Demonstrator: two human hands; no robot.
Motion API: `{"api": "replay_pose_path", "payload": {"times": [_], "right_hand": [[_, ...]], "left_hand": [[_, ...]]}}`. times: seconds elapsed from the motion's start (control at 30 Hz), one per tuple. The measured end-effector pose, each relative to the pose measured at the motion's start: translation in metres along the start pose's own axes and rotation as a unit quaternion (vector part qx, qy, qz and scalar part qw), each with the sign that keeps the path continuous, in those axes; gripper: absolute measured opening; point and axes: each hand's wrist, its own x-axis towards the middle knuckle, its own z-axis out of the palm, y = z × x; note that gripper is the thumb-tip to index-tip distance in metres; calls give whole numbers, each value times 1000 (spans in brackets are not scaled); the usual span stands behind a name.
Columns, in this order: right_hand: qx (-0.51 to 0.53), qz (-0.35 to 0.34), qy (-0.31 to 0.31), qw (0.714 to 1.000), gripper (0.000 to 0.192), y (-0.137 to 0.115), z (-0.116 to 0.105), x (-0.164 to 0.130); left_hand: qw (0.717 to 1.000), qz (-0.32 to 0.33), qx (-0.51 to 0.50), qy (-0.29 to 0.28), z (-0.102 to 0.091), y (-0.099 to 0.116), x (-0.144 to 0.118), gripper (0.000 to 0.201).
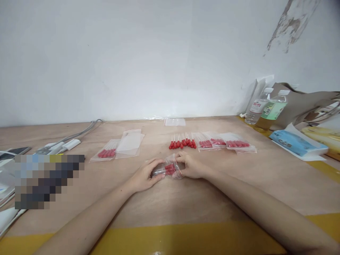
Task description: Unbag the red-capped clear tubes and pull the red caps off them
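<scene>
Head view: crinkly clear bag [170, 169] of red-tipped sticks between both hands.

Glossy clear plastic bag [170, 169] (crinkled, red-tipped contents) on a matt, smooth plywood table [186, 202].

A makeshift packing workbench: a bare plywood tabletop [239, 191] with yellow tape along its near edge, pushed against a scuffed white wall [132, 53], with rows of small bagged red-tipped sticks [225, 143] and spare bags [174, 122] near its far edge.

Red-tipped swabs [182, 143], clear bag [170, 169], tan table [186, 198]
</scene>
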Motion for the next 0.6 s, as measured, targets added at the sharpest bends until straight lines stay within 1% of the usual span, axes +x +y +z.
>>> {"api": "replay_pose_path", "payload": {"times": [0.1, 0.17, 0.23, 0.33, 0.4, 0.5, 0.6], "right_hand": [[-17, 4, -30, 999, 33, -3, 1, 1], [-28, 18, -30, 999, 31, -6, 1, 2], [-13, 32, -23, 999, 26, -9, 0, 1], [52, 53, -17, 997, 17, -11, 1, 0], [105, 65, -19, 992, 15, -11, 2, -1], [183, 70, -32, 980, 14, -7, 5, -1], [233, 74, -30, 969, 18, -2, 7, -1]], "left_hand": [[1000, 10, -3, 3, -1, 2, 1, 39], [1000, 11, -4, 3, -1, 3, 1, 39], [1000, 5, -7, 1, -1, 3, 1, 39], [1000, 2, -13, -2, 0, 2, 1, 39], [1000, 1, -14, 1, 0, 1, 1, 40], [1000, -3, -12, 2, 0, 1, 0, 41], [1000, -11, -12, -3, 0, 1, 0, 42]]}}
